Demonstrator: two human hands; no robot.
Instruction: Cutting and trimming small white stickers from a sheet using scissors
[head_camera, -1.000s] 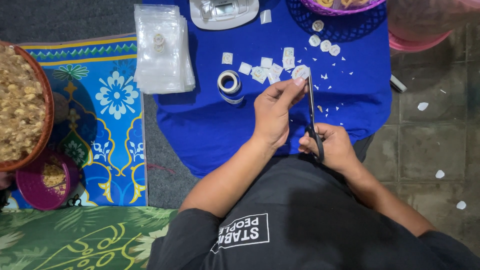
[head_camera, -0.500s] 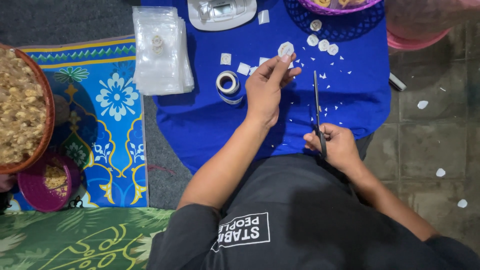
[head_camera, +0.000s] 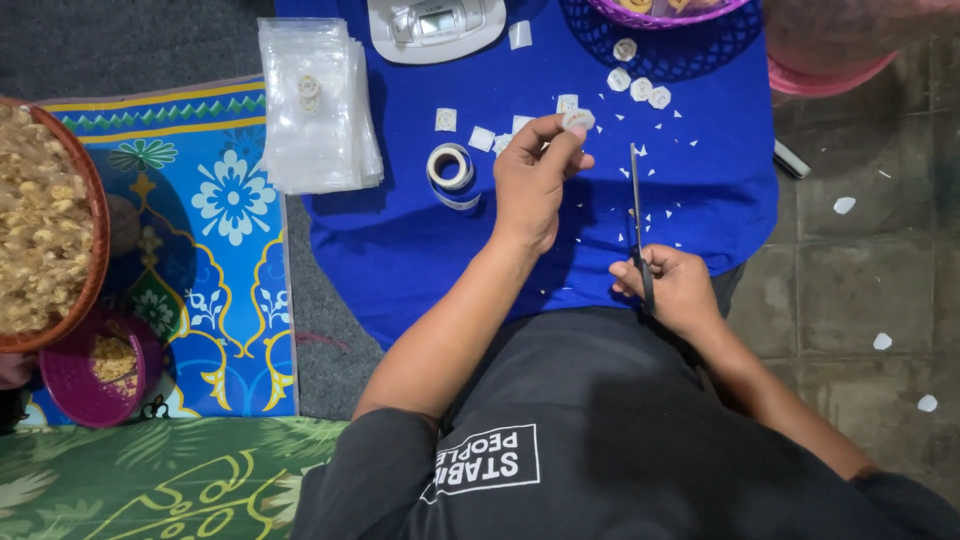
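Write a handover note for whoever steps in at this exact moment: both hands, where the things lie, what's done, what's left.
Left hand: fingers pinch a small round white piece above the blue cloth.
Right hand: holds the scissors by the handles, blades shut, pointing away.
Tape roll lies on the cloth, left of the left hand.
Done: three trimmed round pieces lie near the purple basket; offcuts are scattered on the cloth.
Left: square white pieces near the roll look untrimmed; the stack of clear bags lies at the cloth's left edge.

Stack of clear bags (head_camera: 315, 105), tape roll (head_camera: 450, 166), white scale (head_camera: 435, 25), brown bowl (head_camera: 85, 200), purple cup (head_camera: 60, 380).
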